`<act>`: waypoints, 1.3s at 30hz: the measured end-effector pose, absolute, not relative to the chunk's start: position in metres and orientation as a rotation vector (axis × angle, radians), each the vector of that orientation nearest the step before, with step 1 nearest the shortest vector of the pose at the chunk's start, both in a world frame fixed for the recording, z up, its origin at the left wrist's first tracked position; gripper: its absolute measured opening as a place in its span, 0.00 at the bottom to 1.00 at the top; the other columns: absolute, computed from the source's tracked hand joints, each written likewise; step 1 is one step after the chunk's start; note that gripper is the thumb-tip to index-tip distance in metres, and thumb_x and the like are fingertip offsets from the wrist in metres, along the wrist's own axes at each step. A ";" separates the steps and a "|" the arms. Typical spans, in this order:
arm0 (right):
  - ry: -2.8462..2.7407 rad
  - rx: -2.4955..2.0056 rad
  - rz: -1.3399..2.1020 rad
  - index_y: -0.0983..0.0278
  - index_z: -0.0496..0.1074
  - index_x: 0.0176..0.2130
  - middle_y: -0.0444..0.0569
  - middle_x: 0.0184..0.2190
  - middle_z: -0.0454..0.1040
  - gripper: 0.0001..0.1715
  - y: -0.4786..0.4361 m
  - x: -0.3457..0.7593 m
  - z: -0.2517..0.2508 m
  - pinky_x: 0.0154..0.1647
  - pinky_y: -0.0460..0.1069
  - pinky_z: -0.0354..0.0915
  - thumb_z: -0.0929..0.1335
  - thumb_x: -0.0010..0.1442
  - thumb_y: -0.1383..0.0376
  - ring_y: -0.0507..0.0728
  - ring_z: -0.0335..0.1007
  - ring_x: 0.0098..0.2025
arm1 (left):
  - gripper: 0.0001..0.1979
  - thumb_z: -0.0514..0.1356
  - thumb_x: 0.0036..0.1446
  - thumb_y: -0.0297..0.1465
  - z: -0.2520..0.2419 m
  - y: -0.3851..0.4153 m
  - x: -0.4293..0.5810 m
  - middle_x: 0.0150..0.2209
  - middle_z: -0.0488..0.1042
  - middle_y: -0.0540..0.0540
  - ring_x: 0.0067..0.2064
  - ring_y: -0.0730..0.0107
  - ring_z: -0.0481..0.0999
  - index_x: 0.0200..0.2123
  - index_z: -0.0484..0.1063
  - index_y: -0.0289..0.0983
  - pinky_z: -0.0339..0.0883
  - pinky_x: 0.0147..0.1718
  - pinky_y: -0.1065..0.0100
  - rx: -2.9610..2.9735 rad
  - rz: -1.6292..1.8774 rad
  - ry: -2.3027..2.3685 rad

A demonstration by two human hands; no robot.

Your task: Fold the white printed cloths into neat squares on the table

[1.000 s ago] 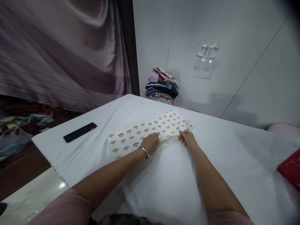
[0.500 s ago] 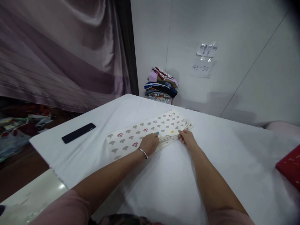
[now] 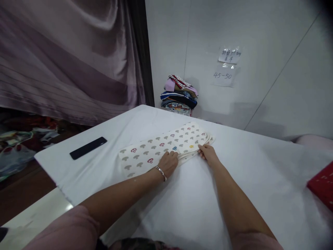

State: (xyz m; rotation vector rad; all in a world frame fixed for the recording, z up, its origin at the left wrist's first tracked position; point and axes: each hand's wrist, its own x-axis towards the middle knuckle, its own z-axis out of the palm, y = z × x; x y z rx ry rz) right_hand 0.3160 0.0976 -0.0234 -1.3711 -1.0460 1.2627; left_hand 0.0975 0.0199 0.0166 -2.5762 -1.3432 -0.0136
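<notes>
A cream cloth (image 3: 156, 146) printed with grey, red, blue and yellow mushrooms lies folded in a long strip on the white-covered table (image 3: 249, 173). Several stacked layers show along its near right edge. My left hand (image 3: 169, 162), with a silver bracelet at the wrist, is closed on the near edge about midway along. Near the right end, my right hand (image 3: 207, 152) pinches the layered edge between thumb and fingers. The fingertips of my left hand are partly hidden by the hand itself.
A dark flat phone-like slab (image 3: 88, 148) lies at the table's left. Folded fabrics (image 3: 179, 94) are stacked beyond the far edge by the wall. A red object (image 3: 322, 185) is at far right. A mauve curtain (image 3: 78, 62) hangs at left, above plastic bags (image 3: 15, 158).
My left hand has slid slightly down and to the right along the near edge, uncovering the blue mushroom. My right hand keeps its place at the cloth's right end.
</notes>
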 end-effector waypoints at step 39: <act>-1.050 -1.404 1.236 0.63 0.61 0.21 0.43 0.11 0.68 0.15 0.098 0.314 -0.021 0.08 0.41 0.49 0.69 0.50 0.59 0.48 0.58 0.11 | 0.10 0.49 0.57 0.22 0.020 0.021 0.091 0.40 0.68 0.42 0.44 0.63 0.64 0.30 0.70 0.33 0.54 0.42 0.61 -2.658 -0.145 -1.228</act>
